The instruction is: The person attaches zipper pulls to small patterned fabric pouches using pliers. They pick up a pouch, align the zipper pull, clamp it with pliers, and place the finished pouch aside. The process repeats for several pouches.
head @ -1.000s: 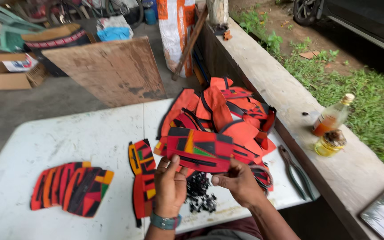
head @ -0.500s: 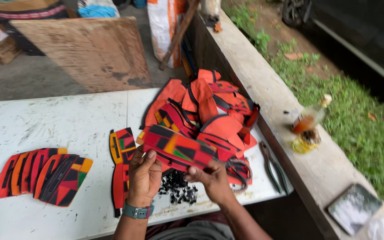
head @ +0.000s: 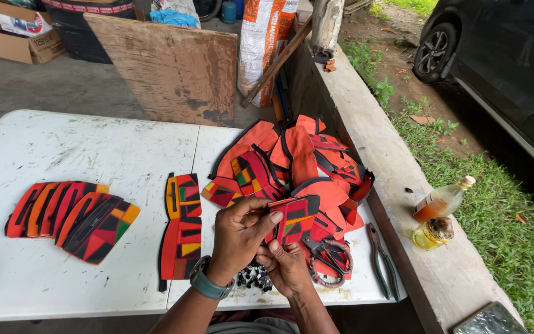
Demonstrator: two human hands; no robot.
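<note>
My left hand [head: 240, 238] and my right hand [head: 287, 267] together hold one patterned piece [head: 296, 218] of red, black, yellow and green material, folded over between the fingers, above the white table [head: 63, 154]. A wristwatch sits on my left wrist. Just behind the hands lies a heap of orange and patterned pieces [head: 292, 161]. Left of my left hand lie two flat patterned strips [head: 182, 226]. Small black bits [head: 253, 277] lie under my hands, partly hidden.
A fanned stack of cut pieces [head: 72, 216] lies at the table's left. Scissors [head: 327, 260] and pliers [head: 381, 263] lie right of my hands. Two bottles [head: 437, 210] stand on the concrete ledge. A wooden board [head: 168, 68] leans behind the table.
The long patterned piece that both hands held stretched out is now folded up small between them. The view has tilted down and nearer to the table.
</note>
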